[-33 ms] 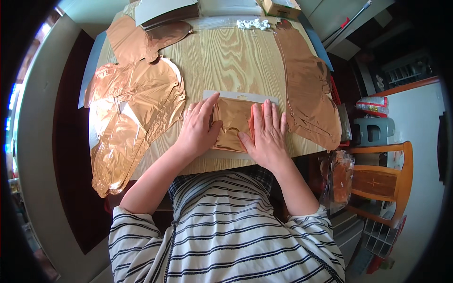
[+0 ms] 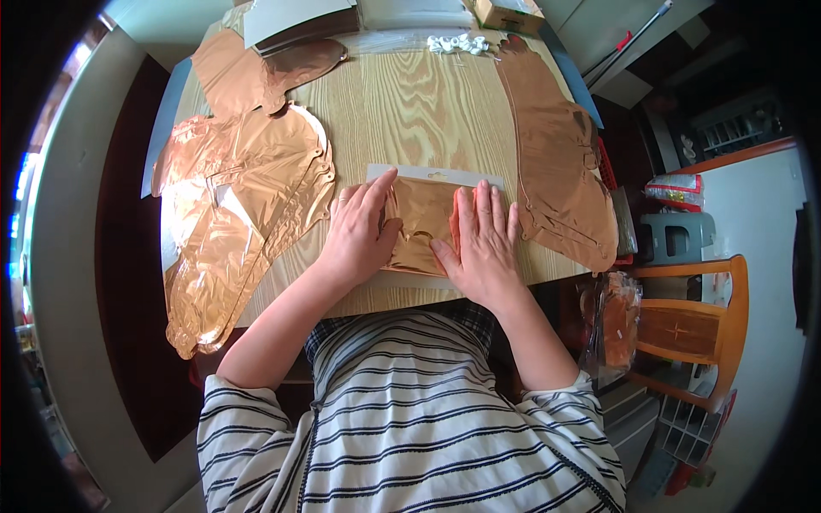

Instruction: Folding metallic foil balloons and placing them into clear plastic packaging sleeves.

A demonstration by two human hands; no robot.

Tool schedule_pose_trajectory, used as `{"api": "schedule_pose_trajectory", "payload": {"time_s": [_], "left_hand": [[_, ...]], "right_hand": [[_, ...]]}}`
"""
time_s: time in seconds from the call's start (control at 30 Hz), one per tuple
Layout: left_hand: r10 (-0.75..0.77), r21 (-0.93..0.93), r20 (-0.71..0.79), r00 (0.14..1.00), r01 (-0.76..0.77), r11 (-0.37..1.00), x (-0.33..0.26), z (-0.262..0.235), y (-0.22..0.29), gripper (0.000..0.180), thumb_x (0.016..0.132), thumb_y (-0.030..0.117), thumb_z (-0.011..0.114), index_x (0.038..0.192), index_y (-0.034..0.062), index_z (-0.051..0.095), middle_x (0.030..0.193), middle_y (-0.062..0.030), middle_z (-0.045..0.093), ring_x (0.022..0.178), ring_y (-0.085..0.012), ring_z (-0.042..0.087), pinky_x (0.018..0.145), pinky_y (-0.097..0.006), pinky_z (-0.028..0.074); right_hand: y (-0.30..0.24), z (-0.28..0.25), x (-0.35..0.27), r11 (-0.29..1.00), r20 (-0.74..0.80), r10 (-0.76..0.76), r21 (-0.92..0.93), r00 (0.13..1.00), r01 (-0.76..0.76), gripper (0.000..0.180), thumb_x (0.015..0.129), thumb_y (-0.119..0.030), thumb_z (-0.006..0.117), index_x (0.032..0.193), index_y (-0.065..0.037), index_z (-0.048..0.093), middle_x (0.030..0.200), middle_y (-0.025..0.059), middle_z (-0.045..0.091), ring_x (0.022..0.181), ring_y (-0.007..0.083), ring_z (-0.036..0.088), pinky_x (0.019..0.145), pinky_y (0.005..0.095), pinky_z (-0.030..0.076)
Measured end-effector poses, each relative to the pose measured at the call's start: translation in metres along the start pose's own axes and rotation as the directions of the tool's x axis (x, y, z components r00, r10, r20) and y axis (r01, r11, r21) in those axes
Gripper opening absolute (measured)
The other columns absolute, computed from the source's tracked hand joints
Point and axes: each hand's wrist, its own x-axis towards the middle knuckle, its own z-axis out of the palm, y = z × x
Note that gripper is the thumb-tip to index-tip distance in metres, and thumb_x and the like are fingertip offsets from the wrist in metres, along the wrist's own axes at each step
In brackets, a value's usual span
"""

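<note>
A folded rose-gold foil piece (image 2: 423, 209) lies on a white card (image 2: 492, 181) with a hanger hole, near the table's front edge. Along its left side my left hand (image 2: 359, 227) presses down, fingers stretched forward and thumb on the foil. My right hand (image 2: 487, 239) rests flat over the right side, fingers out straight, with a strip of orange-pink foil showing beside the index finger. Neither hand grips anything. To the left lie shiny deflated foil balloons (image 2: 239, 214), creased and hanging over the front edge. More flat foil balloons (image 2: 556, 145) are layered at the right.
On the wood-grain table (image 2: 410, 111), a stack of cards (image 2: 304, 30) stands at the back left. Small white pieces (image 2: 457, 44) and a cardboard box (image 2: 510, 15) sit at the back right. Beyond the right edge are a wooden chair (image 2: 731, 329) and a grey stool (image 2: 680, 235).
</note>
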Motion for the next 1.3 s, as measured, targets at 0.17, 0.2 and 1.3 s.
{"api": "schedule_pose_trajectory", "payload": {"time_s": [0.17,0.2,1.3], "left_hand": [[0.157,0.223,-0.035,0.987,-0.146,0.964,0.0,0.008,0.003,0.067,0.093,0.022,0.065,0.153,0.0031,0.039,0.152,-0.0221,0.045,0.144,-0.0421,0.036,0.119,-0.052,0.028],[0.187,0.273,-0.009,0.982,-0.177,0.946,0.002,0.007,0.011,0.068,0.095,0.026,0.063,0.154,0.0026,0.038,0.155,-0.022,0.041,0.147,-0.0417,0.033,0.121,-0.053,0.025],[0.341,0.304,0.243,0.908,-0.405,0.862,-0.004,0.015,0.007,0.081,0.097,0.06,0.051,0.152,0.0015,0.042,0.16,-0.0242,0.035,0.151,-0.0409,0.029,0.122,-0.055,0.02]], "right_hand": [[0.0,0.002,-0.001,1.0,-0.002,-0.003,-0.027,1.0,0.003,0.085,0.098,-0.05,0.057,0.157,0.004,0.027,0.161,0.0357,0.021,0.152,0.05,0.017,0.122,0.0639,0.006],[0.0,0.003,-0.001,0.999,0.001,-0.002,-0.033,1.0,0.002,0.085,0.098,-0.05,0.056,0.157,0.004,0.027,0.161,0.0356,0.021,0.152,0.0498,0.017,0.122,0.0638,0.006],[0.013,-0.011,-0.009,0.982,-0.003,-0.175,0.071,0.985,0.175,0.076,0.1,-0.043,0.057,0.157,-0.001,0.03,0.161,0.0298,0.027,0.149,0.0449,0.028,0.121,0.0601,0.019]]}}
